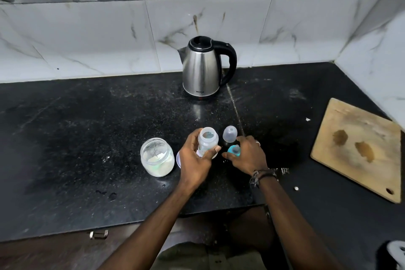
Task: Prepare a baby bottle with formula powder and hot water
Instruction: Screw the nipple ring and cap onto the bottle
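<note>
A black stone counter runs below a wall of white marbled tiles, meeting a second tiled wall at the far right corner. At the right edge lies a stained wooden cutting board, well apart from the work. Far centre, against the wall, stands a steel kettle with a black handle turned right, lid down; it looks parked there until the water is wanted.

Near centre, the things are gathered close together, within easy reach. A glass jar of white formula powder stands open at the left, with what seems to be its lid lying just beside it, mostly hidden. The left hand wraps its fingers and thumb round the baby bottle, holding it upright with the mouth open, probably to steady it for filling. Just right and a little farther, the clear cap stands on the counter. The right hand curls its fingers over the blue teat ring, thumb beneath; whether it is gripping or merely touching, I cannot tell.
</note>
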The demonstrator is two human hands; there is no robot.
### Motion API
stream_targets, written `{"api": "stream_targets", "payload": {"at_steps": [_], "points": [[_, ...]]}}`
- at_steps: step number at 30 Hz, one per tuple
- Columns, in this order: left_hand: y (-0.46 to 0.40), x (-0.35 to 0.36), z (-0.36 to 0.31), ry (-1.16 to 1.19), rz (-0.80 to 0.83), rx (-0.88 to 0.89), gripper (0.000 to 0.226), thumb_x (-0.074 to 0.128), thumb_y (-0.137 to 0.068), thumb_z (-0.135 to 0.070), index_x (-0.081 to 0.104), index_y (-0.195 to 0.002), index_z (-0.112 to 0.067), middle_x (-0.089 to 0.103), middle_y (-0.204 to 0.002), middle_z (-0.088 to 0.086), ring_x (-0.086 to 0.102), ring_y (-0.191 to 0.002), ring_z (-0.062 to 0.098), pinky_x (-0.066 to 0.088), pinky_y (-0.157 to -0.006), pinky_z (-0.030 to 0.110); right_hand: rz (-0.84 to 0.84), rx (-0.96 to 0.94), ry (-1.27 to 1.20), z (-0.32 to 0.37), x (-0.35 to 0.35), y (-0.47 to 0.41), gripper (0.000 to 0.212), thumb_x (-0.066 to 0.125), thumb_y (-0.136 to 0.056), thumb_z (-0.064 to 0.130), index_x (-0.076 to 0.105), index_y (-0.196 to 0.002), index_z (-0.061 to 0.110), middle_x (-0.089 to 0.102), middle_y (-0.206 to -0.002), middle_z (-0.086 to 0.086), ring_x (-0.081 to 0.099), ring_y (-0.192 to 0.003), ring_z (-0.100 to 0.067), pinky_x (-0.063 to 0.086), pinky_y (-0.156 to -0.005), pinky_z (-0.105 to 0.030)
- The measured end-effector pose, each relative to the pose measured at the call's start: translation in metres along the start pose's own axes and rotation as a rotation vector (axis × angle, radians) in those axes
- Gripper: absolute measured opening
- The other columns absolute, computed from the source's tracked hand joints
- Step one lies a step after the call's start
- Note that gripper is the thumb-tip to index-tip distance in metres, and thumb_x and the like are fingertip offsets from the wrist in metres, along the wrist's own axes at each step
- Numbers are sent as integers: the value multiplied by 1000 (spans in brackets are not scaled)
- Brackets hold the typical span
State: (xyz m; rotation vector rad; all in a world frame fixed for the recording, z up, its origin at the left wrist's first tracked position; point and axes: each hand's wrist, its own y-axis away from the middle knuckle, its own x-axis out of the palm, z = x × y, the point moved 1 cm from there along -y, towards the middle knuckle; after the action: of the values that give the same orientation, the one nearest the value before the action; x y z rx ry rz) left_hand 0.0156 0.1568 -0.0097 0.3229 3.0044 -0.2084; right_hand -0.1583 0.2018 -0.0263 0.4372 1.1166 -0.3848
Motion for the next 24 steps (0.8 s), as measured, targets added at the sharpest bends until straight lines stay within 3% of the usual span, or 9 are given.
{"api": "stream_targets", "payload": {"at_steps": [3,6,11,16,19,24], "points": [[4,-3,-1,-1,3,0,53,89,-76,0,65,-123,-7,72,-111,-9,66,-101,-8,47,-89,9,-14,-13,13,-1,11,5,56,74,-78,53,59,-118,16,55,-117,-8,58,-108,-31,50,-83,-38],[4,-5,-4,9,10,0,55,90,-74,-14,65,-123,-9,72,-113,-10,67,-103,-5,48,-90,10,-51,-16,30,-1,15,5,48,72,-82,47,59,-115,15,55,-116,-8,58,-107,-31,50,-81,-38],[6,-8,-6,22,22,1,56,86,-72,-22,66,-123,-11,73,-113,-9,68,-104,-1,49,-90,12,-88,-8,-52,0,12,6,52,77,-80,40,57,-120,15,59,-119,-6,59,-109,-29,49,-82,-36],[5,-8,-6,26,32,0,58,87,-71,-25,67,-123,-11,74,-114,-7,68,-106,1,50,-91,14,-161,-28,-326,3,-10,2,44,87,-68,29,64,-104,17,68,-101,-3,66,-92,-22,52,-76,-32],[6,-7,-6,40,39,1,57,87,-71,-24,66,-122,-11,74,-113,-7,68,-105,0,49,-92,14,-183,-38,-565,15,-37,3,53,90,-65,19,65,-112,15,71,-103,-1,69,-89,-14,58,-80,-30],[6,-7,-10,58,48,8,55,87,-72,-20,66,-122,-11,74,-112,-10,67,-103,-2,48,-91,11,-109,-196,-877,45,-84,16,61,85,-70,2,58,-124,14,72,-107,0,69,-94,-10,53,-72,-19]]}}
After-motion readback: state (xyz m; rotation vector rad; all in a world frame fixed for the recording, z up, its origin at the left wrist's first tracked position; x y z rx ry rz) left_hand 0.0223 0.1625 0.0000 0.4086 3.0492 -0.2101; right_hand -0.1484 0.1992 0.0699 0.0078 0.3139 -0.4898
